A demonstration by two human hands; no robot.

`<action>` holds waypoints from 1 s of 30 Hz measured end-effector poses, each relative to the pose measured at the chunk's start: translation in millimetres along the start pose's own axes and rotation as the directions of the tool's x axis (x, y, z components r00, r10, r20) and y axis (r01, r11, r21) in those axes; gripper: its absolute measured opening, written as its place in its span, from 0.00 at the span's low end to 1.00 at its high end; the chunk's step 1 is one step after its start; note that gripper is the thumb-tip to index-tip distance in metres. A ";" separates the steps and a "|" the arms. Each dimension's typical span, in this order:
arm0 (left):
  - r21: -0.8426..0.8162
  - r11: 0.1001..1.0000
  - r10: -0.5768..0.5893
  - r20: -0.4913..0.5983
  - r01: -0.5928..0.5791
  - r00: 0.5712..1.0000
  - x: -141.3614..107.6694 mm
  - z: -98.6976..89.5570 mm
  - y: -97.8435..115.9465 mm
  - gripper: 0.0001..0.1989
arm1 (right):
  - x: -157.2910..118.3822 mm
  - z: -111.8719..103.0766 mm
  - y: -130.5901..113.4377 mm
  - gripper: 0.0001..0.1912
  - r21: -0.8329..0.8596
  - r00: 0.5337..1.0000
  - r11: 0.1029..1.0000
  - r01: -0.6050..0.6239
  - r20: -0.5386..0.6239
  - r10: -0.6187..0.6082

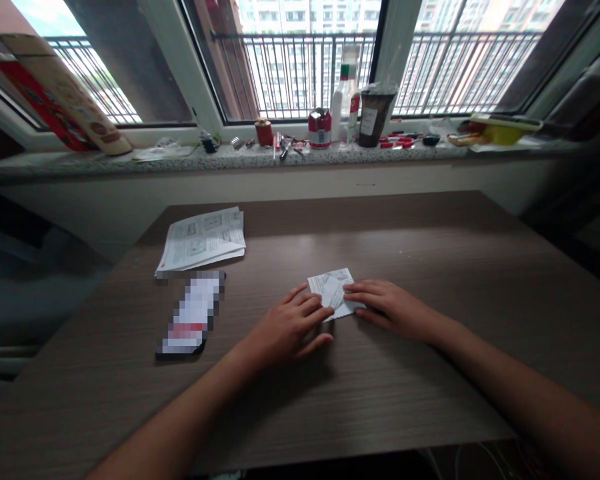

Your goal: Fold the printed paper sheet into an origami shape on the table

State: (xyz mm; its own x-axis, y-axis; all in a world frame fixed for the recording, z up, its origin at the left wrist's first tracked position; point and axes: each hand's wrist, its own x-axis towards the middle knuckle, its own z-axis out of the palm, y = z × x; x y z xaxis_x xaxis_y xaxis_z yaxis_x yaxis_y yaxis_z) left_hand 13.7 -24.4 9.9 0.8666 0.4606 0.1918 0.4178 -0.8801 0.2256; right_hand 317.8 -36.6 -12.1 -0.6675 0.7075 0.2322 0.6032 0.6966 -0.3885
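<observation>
A small folded sheet of printed paper (pixel 333 291) lies on the brown wooden table (pixel 430 253). My left hand (pixel 300 323) rests its stretched fingertips on the left and near edge of the paper, with the thumb held apart. From the other side, my right hand (pixel 387 307) lays its extended fingers flat on the paper's right part, covering that corner. Neither hand grips anything. Crossing fold lines show on the paper between the two hands.
A stack of printed sheets (pixel 205 237) lies at the table's back left, with a blurred-out phone (pixel 193 313) nearer me. On the windowsill (pixel 165 163) stand a red can (pixel 320 128), a clear bottle (pixel 339 107), a dark drink cup (pixel 375 117) and a yellow container (pixel 510 131).
</observation>
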 end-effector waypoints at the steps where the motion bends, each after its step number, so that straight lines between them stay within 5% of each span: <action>1: 0.033 0.999 -0.033 -0.027 0.034 0.999 -0.5 0.5 -2.1 0.21 | 0.1 -0.4 -1.0 0.22 0.000 1.000 1.000 0.007 -0.001 -0.007; 10: 0.091 0.988 -0.113 -0.131 0.125 0.985 -1.4 12.3 -10.9 0.20 | 2.8 -1.3 -4.3 0.20 0.038 0.998 0.998 0.045 -0.033 -0.044; 24: 0.070 0.992 -0.094 -0.137 0.104 0.986 -1.4 17.0 -19.7 0.13 | -0.1 -0.2 -0.9 0.20 0.024 0.995 1.000 0.012 -0.097 -0.010; 30: 0.070 0.992 -0.098 -0.136 0.108 0.986 0.3 13.0 -16.2 0.14 | 3.7 -0.9 -5.9 0.11 0.000 0.991 0.997 0.077 -0.108 -0.077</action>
State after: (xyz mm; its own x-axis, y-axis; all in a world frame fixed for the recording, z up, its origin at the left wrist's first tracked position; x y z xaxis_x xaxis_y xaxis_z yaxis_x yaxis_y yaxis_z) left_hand 10.8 -11.5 -6.1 0.7762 0.5560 0.2972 0.5271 -0.8310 0.1780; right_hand 312.1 -37.9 -8.1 -0.6610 0.6605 0.3561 0.5499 0.7493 -0.3690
